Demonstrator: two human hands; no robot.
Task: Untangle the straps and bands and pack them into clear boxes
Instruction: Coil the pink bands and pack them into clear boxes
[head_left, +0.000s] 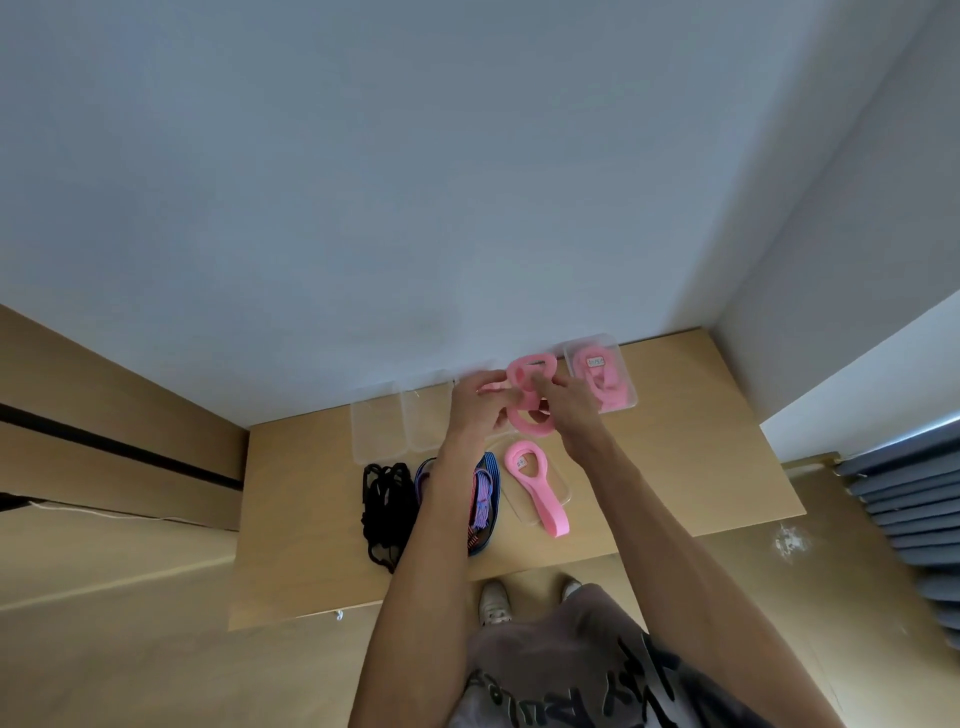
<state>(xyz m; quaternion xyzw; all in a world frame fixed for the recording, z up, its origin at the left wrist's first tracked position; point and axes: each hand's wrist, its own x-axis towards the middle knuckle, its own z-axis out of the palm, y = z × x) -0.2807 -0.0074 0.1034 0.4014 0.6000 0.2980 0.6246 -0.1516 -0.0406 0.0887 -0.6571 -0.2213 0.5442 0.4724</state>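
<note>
Both hands are raised above the rear of the wooden counter (675, 467), near the wall. Left hand (475, 410) and right hand (571, 408) each pinch the same pink band (524, 387); grip on both sides is clenched on the band, which is twisted into stacked loops btwn the fingers and held clear of the counter.

A 2nd pink band (535, 486) lies flat on a clear lid (563, 486) at counter center, its long end reaching past the lid's front edge. A clear box (602, 376) at the rear right, w/ a small label on top, holds more pink bands. Two more clear boxes (400, 421) stand side by side at the rear left, against the wall.

In front of them: a heap of black straps (387, 509), and just beside it to the right a tangle of blue/red striped bands (483, 499), partly hidden by the left forearm.
</note>
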